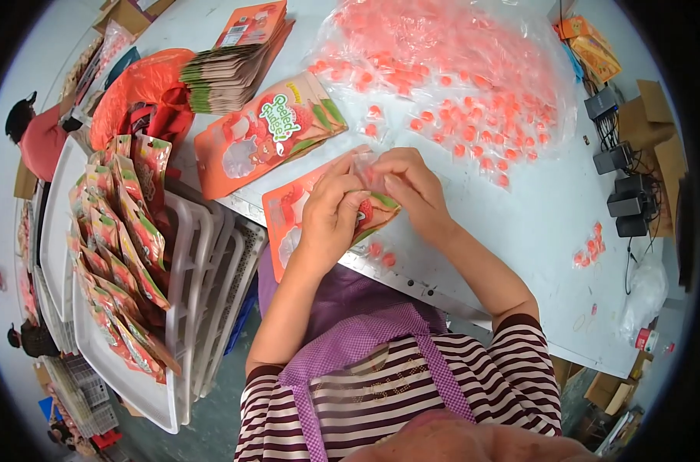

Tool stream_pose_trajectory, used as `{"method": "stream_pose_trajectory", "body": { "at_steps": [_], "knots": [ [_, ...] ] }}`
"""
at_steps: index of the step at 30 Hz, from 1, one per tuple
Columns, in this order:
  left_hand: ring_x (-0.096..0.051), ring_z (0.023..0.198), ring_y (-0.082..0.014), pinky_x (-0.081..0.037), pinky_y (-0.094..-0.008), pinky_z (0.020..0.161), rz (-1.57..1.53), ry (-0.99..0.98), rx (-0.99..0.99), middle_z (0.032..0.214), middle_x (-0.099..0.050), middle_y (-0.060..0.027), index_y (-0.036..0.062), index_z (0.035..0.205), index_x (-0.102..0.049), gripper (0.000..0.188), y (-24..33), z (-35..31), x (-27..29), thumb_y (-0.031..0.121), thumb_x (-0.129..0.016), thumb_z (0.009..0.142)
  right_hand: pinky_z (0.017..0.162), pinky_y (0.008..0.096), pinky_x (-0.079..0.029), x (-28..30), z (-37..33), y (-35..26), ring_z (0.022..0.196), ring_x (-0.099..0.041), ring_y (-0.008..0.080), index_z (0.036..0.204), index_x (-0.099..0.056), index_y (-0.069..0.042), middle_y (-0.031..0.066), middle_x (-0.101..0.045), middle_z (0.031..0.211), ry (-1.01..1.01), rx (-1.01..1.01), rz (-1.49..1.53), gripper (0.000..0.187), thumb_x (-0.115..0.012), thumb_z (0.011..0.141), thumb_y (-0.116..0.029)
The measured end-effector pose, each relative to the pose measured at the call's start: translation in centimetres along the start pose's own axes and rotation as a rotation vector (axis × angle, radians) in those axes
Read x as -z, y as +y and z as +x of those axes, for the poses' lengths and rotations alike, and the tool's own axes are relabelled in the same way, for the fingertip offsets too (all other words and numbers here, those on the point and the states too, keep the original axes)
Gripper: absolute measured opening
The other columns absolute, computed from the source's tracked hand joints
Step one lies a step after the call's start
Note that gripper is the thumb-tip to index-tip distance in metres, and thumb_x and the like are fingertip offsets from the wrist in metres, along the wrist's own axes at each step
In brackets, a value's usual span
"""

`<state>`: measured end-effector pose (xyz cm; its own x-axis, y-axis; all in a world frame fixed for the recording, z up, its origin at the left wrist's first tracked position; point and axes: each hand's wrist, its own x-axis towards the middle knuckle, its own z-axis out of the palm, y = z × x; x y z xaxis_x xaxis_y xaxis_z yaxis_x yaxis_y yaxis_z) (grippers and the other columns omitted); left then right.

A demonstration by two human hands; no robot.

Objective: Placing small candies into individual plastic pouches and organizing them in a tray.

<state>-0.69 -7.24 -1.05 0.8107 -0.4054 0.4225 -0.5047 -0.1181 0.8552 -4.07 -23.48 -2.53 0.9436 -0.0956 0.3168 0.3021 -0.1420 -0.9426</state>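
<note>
In front of me an orange-red pouch [284, 212] with green edging lies at the table's near edge. My left hand [330, 204] is closed at the pouch's open end, with its thumb bent over the printed front. Right beside it, my right hand [413, 189] has curled fingers at a clear, pinkish wrapper [367, 169] between the two hands. My fingers partly hide this wrapper and the pouch mouth. Two round red wrapped candies [382, 254] lie just below the pouch. Another pouch [265, 135] rests on the table to the upper left.
A big clear bag [458, 46] spills many wrapped red candies [481, 127] at the back. Stacked pouches [230, 77] stand near a red plastic bag [138, 88]. Filled pouches [119, 246] sit on white trays [182, 300] at left. Black adapters [631, 204] line the right edge.
</note>
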Motion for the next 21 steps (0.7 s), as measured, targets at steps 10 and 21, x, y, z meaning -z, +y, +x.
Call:
{"method": "stream_pose_trajectory", "body": {
  "at_steps": [10,21],
  "knots": [
    [-0.049,0.115,-0.0339,-0.039,-0.0392,0.095,-0.079,-0.147,-0.017,0.124,-0.051,-0.0213,0.002,0.088,-0.056,0.007,-1.0,-0.6,0.2,0.004,-0.059,0.082,0.088,0.0334,-0.038,-0.5,-0.4,-1.6,0.098,-0.046,0.0232,0.094,-0.055,-0.002,0.0093,-0.052,0.099,-0.02,0.273,-0.213,0.013,-0.049,0.087,-0.012],
    [-0.046,0.119,-0.0317,-0.038,-0.0388,0.097,-0.474,-0.182,0.057,0.133,-0.043,-0.021,0.0022,0.085,-0.052,0.003,0.5,-1.3,0.4,0.004,-0.055,0.086,0.071,0.0331,-0.041,0.1,-0.1,-1.9,0.079,-0.051,0.0229,0.075,-0.056,-0.003,0.0131,-0.055,0.088,-0.257,0.35,-0.007,0.042,-0.044,0.092,-0.04]
  ]
}}
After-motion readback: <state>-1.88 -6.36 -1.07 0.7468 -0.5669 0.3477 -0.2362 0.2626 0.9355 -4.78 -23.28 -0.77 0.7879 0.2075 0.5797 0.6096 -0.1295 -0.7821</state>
